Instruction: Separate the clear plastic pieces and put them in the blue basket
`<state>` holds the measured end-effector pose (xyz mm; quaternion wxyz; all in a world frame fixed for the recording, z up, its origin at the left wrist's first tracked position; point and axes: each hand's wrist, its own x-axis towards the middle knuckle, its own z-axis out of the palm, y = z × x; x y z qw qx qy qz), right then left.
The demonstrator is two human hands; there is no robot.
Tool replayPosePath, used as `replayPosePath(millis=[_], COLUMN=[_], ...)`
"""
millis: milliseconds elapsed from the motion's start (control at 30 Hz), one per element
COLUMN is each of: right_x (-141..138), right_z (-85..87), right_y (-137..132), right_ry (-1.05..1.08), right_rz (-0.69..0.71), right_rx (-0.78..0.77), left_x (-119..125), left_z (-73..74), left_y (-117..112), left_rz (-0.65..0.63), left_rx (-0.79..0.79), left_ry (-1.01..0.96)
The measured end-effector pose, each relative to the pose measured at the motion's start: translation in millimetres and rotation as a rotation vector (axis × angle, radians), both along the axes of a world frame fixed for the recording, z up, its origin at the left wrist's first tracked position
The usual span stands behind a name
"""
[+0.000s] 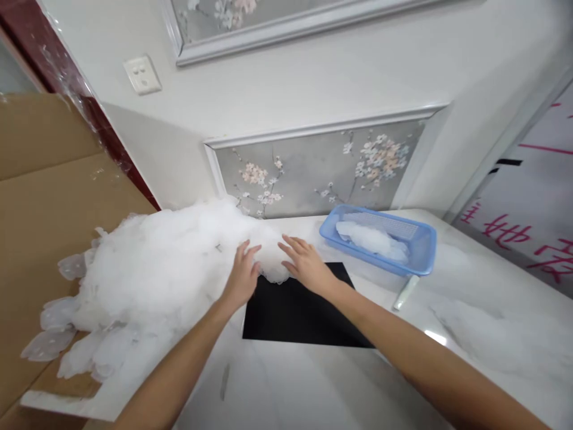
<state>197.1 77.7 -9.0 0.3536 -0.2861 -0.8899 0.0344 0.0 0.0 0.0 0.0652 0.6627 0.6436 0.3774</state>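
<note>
A big heap of thin white gauzy pieces [170, 263] lies on the left of a white marble table [313, 382] and spills over its left edge. My left hand [244, 276] rests on the heap's right end with fingers stretched out. My right hand [304, 263] lies flat beside it, fingers spread, touching the same white clump at the far edge of a black mat [295, 316]. Neither hand grips anything.
A blue plastic basket [421, 251] holding a few white pieces stands at the back right. A white pen-like stick [405, 292] lies in front of it. Brown cardboard [49, 197] stands at the left. A floral wall panel [313, 173] is behind the table.
</note>
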Motion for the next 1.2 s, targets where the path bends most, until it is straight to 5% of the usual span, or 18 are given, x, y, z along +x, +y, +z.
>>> replayPosePath(millis=[133, 267, 467, 567, 833, 1033, 1200], right_x=[-15, 11, 40, 43, 49, 51, 51], right_z=[-14.8, -28.8, -41.3, -35.9, -39.1, -40.7, -39.5], right_y=[-8, -36, -56, -54, -51, -47, -48], right_ry=[-0.193, -0.117, 0.542, 0.7, 0.934, 0.913, 0.914], right_rz=[0.023, 0.079, 0.079, 0.137, 0.363, 0.43, 0.45], right_rx=[0.041, -0.054, -1.123, -1.384, -1.671, -1.683, -1.691], left_x=[8, 6, 16, 24, 27, 20, 15], left_z=[-10.8, -8.4, -3.7, -9.1, -17.2, 1.8, -4.2], left_y=[22, 17, -14, -24, -28, -29, -28], left_rz=[0.013, 0.072, 0.108, 0.062, 0.014, -0.176, -0.295], left_rx=[-0.086, -0.107, -0.237, -0.384, -0.578, -0.786, -0.835], left_ry=[-0.084, -0.203, -0.548, -0.717, -0.841, -1.045, -1.092])
